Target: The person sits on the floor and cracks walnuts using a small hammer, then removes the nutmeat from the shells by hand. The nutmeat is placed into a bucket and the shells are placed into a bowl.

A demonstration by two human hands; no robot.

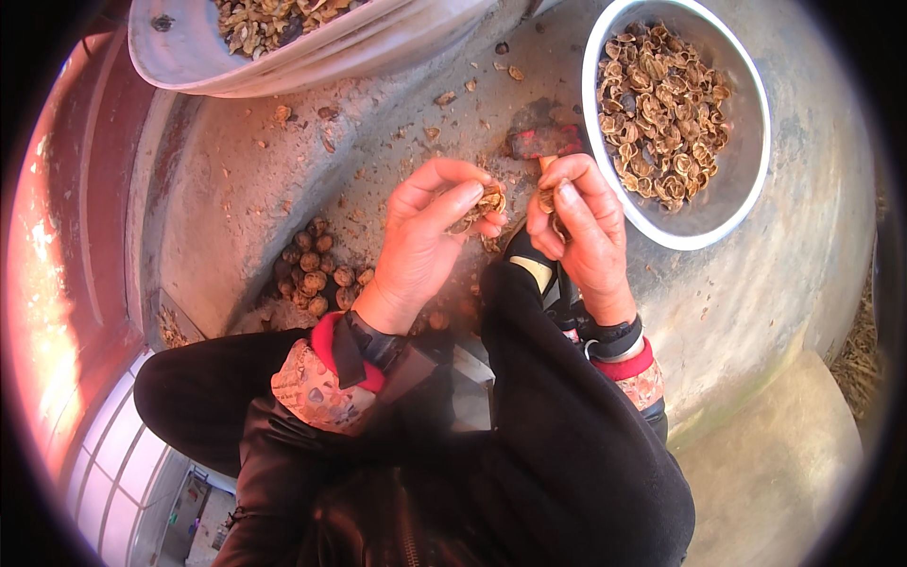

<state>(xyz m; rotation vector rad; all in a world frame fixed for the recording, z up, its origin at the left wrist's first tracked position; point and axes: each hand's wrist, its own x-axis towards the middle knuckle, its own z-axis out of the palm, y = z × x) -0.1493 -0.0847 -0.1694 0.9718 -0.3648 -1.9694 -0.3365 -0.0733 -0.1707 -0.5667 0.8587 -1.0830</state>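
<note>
My left hand pinches a cracked piece of walnut between thumb and fingertips. Close to its right, my right hand grips pieces of walnut shell, partly hidden by the fingers. Just beyond the right hand a hammer with a worn red head lies on the concrete. Whole walnuts are heaped on the ground left of my left wrist. A metal bowl at the upper right holds many empty shell halves.
At the upper left stands a pale container with walnut kernels in it. Shell fragments are scattered over the concrete. My shoe and bent knees are below the hands. A red door is at the far left.
</note>
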